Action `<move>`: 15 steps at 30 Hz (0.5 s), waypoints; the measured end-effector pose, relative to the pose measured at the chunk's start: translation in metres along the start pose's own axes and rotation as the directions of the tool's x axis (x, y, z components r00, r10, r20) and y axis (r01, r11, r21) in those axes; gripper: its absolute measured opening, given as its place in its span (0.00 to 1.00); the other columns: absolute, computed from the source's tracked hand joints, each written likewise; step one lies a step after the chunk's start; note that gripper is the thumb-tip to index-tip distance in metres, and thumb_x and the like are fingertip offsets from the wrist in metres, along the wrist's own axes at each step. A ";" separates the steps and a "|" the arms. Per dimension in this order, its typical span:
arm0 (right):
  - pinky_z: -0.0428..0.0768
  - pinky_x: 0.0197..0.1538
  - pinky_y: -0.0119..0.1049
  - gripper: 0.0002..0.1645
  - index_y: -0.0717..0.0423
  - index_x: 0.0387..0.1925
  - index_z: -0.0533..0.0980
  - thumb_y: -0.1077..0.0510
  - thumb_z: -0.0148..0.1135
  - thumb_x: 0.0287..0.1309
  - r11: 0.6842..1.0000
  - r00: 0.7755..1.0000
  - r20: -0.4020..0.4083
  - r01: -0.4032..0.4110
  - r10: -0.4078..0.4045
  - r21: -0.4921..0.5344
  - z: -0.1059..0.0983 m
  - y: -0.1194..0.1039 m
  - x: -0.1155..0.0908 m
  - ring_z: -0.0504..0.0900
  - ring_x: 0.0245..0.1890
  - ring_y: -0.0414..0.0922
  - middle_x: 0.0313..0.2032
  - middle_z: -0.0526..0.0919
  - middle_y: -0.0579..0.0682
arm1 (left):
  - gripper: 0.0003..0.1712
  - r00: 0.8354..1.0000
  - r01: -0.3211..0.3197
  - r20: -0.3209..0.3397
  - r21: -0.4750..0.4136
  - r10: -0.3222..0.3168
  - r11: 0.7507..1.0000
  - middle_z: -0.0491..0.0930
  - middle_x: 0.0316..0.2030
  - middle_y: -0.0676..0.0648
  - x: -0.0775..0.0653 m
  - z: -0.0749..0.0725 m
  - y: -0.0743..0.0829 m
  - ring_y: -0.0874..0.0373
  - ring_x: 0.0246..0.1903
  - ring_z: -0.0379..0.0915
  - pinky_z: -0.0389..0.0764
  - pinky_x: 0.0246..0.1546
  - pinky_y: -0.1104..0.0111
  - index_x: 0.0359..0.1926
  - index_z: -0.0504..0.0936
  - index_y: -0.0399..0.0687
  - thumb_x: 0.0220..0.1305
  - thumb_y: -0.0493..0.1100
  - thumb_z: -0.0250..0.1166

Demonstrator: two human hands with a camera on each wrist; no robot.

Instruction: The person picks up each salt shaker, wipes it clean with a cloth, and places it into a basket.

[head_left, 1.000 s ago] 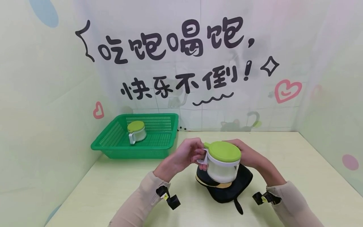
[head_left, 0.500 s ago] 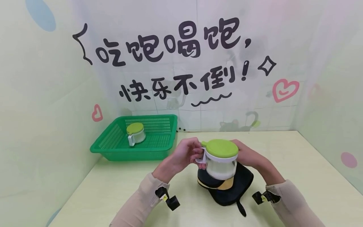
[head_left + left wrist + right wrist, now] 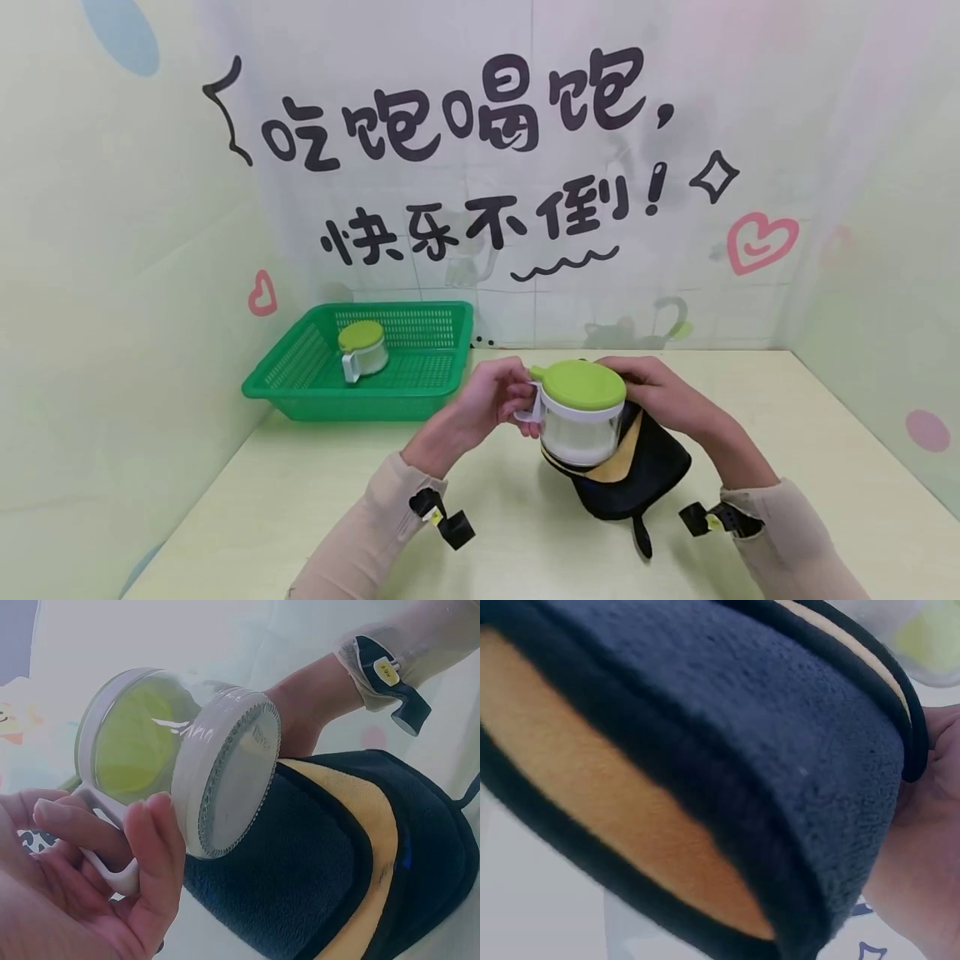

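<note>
My left hand holds a glass seasoning jar by its white handle, with fingers curled through and around it. The jar has a green lid and white contents; the left wrist view shows its ridged glass base tipped toward that camera. My right hand grips a dark blue and tan cloth behind the jar's right side, its fingertips hidden. Folded over, the cloth hangs beneath and beside the jar, and its dark pile and tan face fill much of the right wrist view.
A green plastic basket stands at the back left of the pale table. Inside it sits a second jar with a green lid. Printed curtains enclose the back and sides.
My right hand has shifted up and slightly right with the cloth, which swings right and shows more tan. The jar in my left hand has risen slightly and moved a little left.
</note>
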State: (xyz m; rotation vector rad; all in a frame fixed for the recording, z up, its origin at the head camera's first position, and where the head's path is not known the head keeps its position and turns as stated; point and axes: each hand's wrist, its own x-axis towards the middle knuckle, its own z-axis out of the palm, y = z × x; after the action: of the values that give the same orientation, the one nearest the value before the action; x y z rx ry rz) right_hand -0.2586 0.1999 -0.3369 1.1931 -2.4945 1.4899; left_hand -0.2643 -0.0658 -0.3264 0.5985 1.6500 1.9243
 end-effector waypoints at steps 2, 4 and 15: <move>0.79 0.54 0.30 0.19 0.53 0.56 0.76 0.64 0.47 0.69 1.000 1.000 0.004 -0.011 0.011 0.005 -0.005 -0.002 -0.003 0.79 0.51 0.37 0.52 0.81 0.48 | 0.18 1.000 -0.003 -0.002 0.004 0.003 1.000 0.57 0.07 0.51 0.000 0.000 0.001 0.54 0.15 0.76 0.78 0.21 0.65 0.12 0.56 0.48 0.58 0.42 0.45; 0.78 0.54 0.27 0.18 0.55 0.56 0.76 0.63 0.49 0.68 1.000 1.000 -0.012 -0.022 0.022 -0.008 -0.010 -0.003 -0.006 0.79 0.52 0.35 0.52 0.81 0.45 | 0.18 1.000 -0.004 -0.004 0.002 0.004 1.000 0.58 0.07 0.52 0.001 -0.001 0.001 0.54 0.15 0.76 0.78 0.22 0.66 0.13 0.56 0.48 0.59 0.43 0.44; 0.76 0.55 0.23 0.17 0.62 0.53 0.78 0.67 0.52 0.65 0.998 0.995 -0.091 0.033 -0.037 -0.047 -0.013 -0.004 -0.008 0.77 0.53 0.29 0.51 0.81 0.36 | 0.19 1.000 -0.009 -0.009 -0.024 0.009 1.000 0.57 0.07 0.51 0.002 -0.002 -0.001 0.52 0.16 0.75 0.80 0.24 0.64 0.12 0.55 0.49 0.59 0.43 0.45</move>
State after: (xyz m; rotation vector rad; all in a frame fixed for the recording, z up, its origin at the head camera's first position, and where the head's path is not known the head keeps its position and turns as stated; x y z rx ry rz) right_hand -0.2551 0.2133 -0.3294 1.1280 -2.4219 1.4371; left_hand -0.2666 -0.0658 -0.3273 0.5896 1.6302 1.9526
